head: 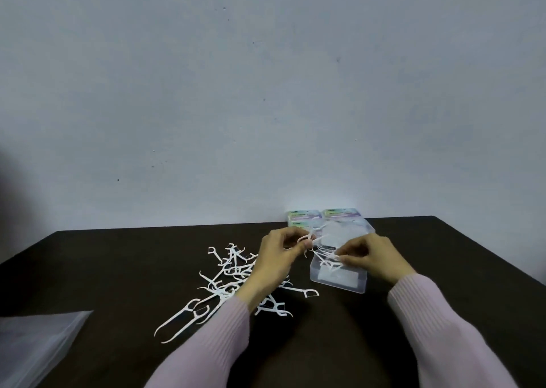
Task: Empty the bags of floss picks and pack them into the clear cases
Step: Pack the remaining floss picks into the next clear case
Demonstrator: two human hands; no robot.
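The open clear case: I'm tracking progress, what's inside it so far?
The open clear case holds a few white floss picks near the right hand. Their count is unclear; the fingers cover part of the inside.

Floss picks (233, 278) left of case (338, 278)

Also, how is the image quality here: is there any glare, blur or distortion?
Head view: a bright glare spot washes out the labelled cases at the wall; the table edges bow from wide-angle distortion; the clear bag at lower left looks soft, and the loose floss picks stand out sharply on the dark top.
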